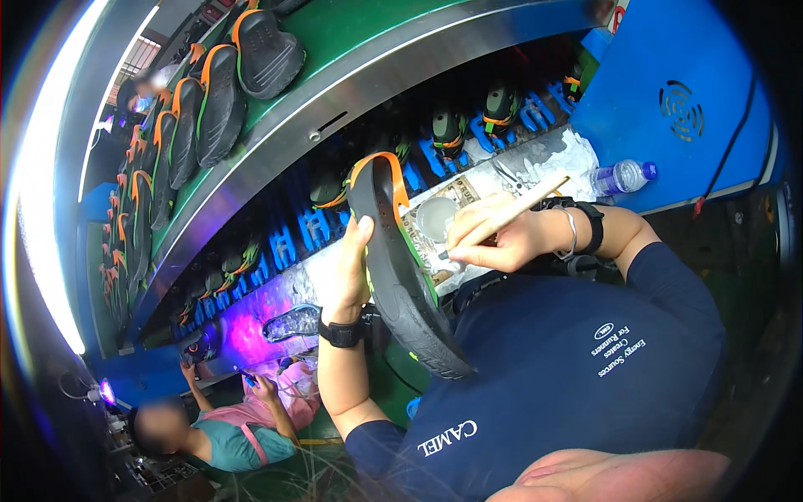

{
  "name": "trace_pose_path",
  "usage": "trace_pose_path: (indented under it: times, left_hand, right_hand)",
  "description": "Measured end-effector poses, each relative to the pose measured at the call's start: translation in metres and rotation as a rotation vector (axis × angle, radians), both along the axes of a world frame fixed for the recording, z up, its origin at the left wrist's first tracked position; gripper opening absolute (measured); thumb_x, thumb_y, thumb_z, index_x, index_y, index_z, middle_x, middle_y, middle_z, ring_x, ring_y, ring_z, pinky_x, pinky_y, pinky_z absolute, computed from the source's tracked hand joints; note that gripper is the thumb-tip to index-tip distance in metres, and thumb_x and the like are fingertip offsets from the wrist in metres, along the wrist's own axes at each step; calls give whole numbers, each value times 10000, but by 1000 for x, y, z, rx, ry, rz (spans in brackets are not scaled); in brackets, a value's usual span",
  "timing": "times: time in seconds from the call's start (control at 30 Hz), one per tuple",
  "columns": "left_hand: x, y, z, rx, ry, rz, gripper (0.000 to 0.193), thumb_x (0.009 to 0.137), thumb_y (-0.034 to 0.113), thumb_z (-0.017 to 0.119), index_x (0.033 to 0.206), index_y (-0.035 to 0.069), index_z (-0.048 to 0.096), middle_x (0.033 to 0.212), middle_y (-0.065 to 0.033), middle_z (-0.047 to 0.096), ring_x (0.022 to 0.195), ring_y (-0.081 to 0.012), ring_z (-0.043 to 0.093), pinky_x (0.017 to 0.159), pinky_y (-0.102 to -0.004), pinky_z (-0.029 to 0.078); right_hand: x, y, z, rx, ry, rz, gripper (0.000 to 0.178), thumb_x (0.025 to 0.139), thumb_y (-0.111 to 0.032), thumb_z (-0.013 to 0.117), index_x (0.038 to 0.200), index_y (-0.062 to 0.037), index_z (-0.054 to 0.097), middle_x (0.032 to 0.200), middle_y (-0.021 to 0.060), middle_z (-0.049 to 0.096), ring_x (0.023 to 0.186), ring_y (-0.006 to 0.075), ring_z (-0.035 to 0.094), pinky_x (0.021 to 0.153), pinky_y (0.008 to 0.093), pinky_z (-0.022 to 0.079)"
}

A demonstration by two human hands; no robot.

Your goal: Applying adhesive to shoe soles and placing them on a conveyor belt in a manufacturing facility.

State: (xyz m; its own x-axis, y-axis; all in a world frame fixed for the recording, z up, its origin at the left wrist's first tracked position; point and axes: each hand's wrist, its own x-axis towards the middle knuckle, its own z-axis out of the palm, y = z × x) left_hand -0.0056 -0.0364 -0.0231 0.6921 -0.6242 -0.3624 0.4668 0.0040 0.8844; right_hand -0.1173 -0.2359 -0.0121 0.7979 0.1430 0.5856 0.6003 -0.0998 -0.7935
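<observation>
My left hand (350,266) grips a black shoe sole (400,289) by its side, thumb pressed on the edge. The sole stands tilted with its dark, ridged face toward me, and its orange and green trim shows at the top and along the side. Pinched in my right hand (500,236) is a brush (529,207) with a pale handle; its tip is down beside the sole's edge, partly covered by my fingers. A whitish translucent cup (436,219) stands just behind that hand, on a printed piece of card.
More soles (224,105) line the green shelf (360,29) above. Beneath it, shoes (449,130) sit among blue clamps (314,227). A water bottle (621,177) lies right, near a blue panel (682,79). Lower left, another person (242,435) works under purple light.
</observation>
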Motion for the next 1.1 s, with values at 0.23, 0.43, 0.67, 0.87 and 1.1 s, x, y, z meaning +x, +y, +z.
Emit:
trace_pose_path:
  times: [0.23,0.43,0.67,0.87,1.1]
  left_hand:
    - [5,5,0,8,32,31,421,790,405,508,1023,54,507,883,-68,569,733,-127,549,642,-239,454]
    - [-14,2,26,36,31,87,436,784,410,512,1044,60,505,889,-69,568,743,-138,545,646,-248,451]
    - [-23,-3,41,78,27,14,462,769,438,517,1033,59,516,895,-69,566,746,-140,541,650,-256,449]
    - [-19,-9,39,5,68,26,435,782,420,506,1033,64,517,890,-62,569,745,-132,544,648,-240,448]
    - [-33,-22,49,43,114,61,425,793,401,495,1047,61,510,912,-60,572,761,-130,549,657,-232,448]
  right_hand:
    - [-15,3,4,49,-75,102,38,704,-15,612,729,7,594,707,83,592,558,135,541,476,236,416]
    - [23,-22,-5,95,-17,-316,37,737,-11,573,746,11,601,714,86,583,600,130,555,532,235,441]
    - [20,-23,-18,166,78,-224,41,747,-37,575,753,0,594,701,42,578,607,76,536,526,201,415]
    - [22,-32,-18,108,14,-403,39,750,-28,569,761,6,583,711,54,574,610,92,527,528,217,415]
    - [22,-28,-14,300,156,-320,57,763,-56,582,771,1,580,680,28,575,604,64,532,530,197,421]
